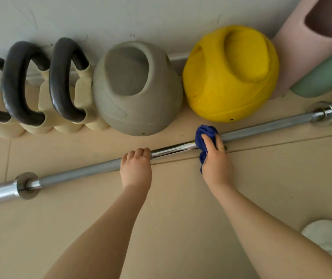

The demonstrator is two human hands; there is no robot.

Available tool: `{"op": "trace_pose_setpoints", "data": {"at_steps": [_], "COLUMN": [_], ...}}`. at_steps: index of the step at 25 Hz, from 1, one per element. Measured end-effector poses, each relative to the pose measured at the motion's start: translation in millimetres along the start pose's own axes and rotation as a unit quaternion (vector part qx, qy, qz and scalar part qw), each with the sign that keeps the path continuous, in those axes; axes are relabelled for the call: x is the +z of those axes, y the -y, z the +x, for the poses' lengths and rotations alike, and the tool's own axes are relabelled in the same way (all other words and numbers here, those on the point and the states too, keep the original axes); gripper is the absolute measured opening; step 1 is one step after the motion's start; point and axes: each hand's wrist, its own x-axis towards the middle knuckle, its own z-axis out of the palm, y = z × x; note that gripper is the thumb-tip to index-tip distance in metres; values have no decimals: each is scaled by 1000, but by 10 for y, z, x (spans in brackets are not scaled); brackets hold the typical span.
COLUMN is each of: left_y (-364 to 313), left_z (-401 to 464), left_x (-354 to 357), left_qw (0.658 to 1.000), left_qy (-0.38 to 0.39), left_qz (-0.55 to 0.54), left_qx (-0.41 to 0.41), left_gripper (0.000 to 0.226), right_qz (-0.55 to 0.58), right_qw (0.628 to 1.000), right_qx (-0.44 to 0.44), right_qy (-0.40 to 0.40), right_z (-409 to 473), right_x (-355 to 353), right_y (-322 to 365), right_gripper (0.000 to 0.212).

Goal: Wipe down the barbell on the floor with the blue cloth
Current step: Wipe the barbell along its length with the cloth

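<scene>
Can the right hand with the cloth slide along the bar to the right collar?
Probably yes: the right hand presses the blue cloth on the barbell, and the shaft to the right collar looks bare.

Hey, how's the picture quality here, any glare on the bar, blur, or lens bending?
Head view: soft, even light with faint shadows; a bright glare streak on the barbell between the left hand and the blue cloth in the right hand; wide-angle bending curves the edges; focus mostly sharp, slightly soft overall.

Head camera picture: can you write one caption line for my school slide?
Right hand rubs a blue cloth along the barbell while the left hand steadies it.
</scene>
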Motion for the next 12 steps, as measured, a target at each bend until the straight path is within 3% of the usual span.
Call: {"op": "trace_pose_setpoints", "data": {"at_steps": [1, 5, 6, 9, 10, 12], "left_y": [2, -10, 9, 15, 12, -4], "left_z": [6, 45, 52, 55, 40, 11], "left_x": [4, -79, -91, -130, -147, -164], "left_qw": [1000, 1000, 1000, 999, 999, 998], "left_qy": [-4, 11, 21, 34, 35, 40], "left_qz": [10, 6, 17, 32, 33, 36], "left_qx": [6, 12, 10, 10, 12, 15], "left_gripper": [34, 34, 37, 39, 39, 38], "right_qz": [-8, -70, -58, 11, 7, -49], "right_qw": [1000, 973, 978, 1000, 1000, 996], "right_qx": [-3, -206, -186, -8, 9, -62], "right_qy": [3, 75, 70, -14, -7, 42], "right_z": [-57, -90, -1, 34, -36, -175], "right_x": [35, 99, 70, 32, 44, 104], "right_y": [137, 262, 165, -9, 74, 275], "right_gripper": [67, 65, 63, 65, 68, 70]}}
